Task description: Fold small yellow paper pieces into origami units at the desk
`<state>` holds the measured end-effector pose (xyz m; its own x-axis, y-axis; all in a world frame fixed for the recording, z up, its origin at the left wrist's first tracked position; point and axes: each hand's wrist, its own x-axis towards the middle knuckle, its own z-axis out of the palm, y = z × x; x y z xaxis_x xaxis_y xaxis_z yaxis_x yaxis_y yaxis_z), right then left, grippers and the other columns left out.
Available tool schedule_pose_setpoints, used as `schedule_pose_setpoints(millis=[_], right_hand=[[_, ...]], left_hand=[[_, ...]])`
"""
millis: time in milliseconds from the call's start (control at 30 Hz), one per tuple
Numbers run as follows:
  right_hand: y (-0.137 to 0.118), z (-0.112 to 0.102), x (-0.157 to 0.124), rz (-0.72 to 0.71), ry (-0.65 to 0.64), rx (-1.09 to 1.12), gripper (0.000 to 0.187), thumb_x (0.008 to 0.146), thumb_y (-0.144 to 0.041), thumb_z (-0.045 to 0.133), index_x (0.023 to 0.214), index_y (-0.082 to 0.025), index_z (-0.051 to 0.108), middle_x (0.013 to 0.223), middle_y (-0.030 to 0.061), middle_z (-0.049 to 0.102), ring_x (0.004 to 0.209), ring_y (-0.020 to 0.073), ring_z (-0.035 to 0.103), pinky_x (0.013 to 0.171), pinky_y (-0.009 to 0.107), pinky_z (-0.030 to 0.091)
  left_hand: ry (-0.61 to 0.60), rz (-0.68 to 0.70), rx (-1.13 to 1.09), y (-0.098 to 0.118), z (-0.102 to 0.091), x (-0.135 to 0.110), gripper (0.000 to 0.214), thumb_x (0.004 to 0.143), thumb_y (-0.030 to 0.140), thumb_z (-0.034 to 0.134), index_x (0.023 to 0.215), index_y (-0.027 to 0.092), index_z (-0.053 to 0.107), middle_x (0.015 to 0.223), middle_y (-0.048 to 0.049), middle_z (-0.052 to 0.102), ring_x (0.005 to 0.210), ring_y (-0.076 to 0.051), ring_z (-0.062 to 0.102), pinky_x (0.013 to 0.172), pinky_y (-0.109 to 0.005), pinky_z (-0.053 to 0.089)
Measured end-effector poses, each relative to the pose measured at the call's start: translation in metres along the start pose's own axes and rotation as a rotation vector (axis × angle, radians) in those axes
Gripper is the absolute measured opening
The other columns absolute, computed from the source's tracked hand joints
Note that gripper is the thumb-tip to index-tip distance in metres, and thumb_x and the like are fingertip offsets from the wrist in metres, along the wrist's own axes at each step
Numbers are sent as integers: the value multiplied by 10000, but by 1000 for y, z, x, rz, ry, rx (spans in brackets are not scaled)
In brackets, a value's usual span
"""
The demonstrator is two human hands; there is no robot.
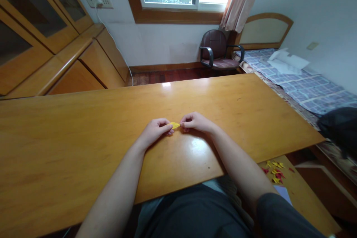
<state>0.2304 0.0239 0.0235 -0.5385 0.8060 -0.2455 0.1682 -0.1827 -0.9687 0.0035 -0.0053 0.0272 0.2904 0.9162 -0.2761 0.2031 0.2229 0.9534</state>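
Observation:
A small piece of folded yellow paper (pixel 175 125) is stretched between my two hands, just above the wooden table (pixel 83 134). My left hand (pixel 159 129) pinches its left end between thumb and fingers. At the other end, the fingertips of my right hand (pixel 194 122) are closed on the paper's narrow tip. Parts of the paper are hidden under my fingers.
Low on the right, a smaller wooden surface (pixel 302 197) bears several red and yellow folded paper pieces (pixel 276 173) and a pale sheet (pixel 283 194). Beyond the table are a brown armchair (pixel 216 48), a bed (pixel 304 81) and a wooden cabinet (pixel 92 63). A dark bag (pixel 340 130) lies at the right.

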Motion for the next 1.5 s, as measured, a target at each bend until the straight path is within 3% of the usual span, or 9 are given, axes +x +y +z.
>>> schedule_pose_setpoints(millis=[233,400,700,900,1500], right_hand=[[1,1,2,-28,-1,-12,283,778,-408,705,783,-125,709,685,44,703,645,141,633,648,250,500],[1,8,3,-69,-16,-99,286,781,-407,700,801,-123,705,668,14,666,621,120,581,593,223,438],[5,14,8,-98,96,-61,265,748,-397,686,733,-134,666,613,-1,629,584,121,552,568,230,402],[6,16,9,-144,117,-137,271,752,-403,683,752,-132,686,629,-8,630,601,117,539,585,230,391],[8,12,11,-99,115,21,272,719,-400,717,715,-135,657,604,-16,617,580,112,526,584,240,386]], left_hand=[[4,-1,8,0,1,0,329,697,480,772,709,162,691,717,-69,753,656,-188,681,669,-289,516],[-2,10,15,-3,2,2,343,716,493,762,715,158,687,724,-77,753,661,-189,685,678,-294,522],[-3,22,-18,-2,2,2,355,732,506,746,802,161,704,790,-72,755,698,-182,687,670,-280,523],[21,34,13,-3,3,1,343,737,489,755,730,153,688,730,-66,739,641,-165,662,644,-271,509],[43,-6,-168,-5,2,3,363,664,471,827,736,134,714,753,-81,766,628,-159,676,636,-271,529]])
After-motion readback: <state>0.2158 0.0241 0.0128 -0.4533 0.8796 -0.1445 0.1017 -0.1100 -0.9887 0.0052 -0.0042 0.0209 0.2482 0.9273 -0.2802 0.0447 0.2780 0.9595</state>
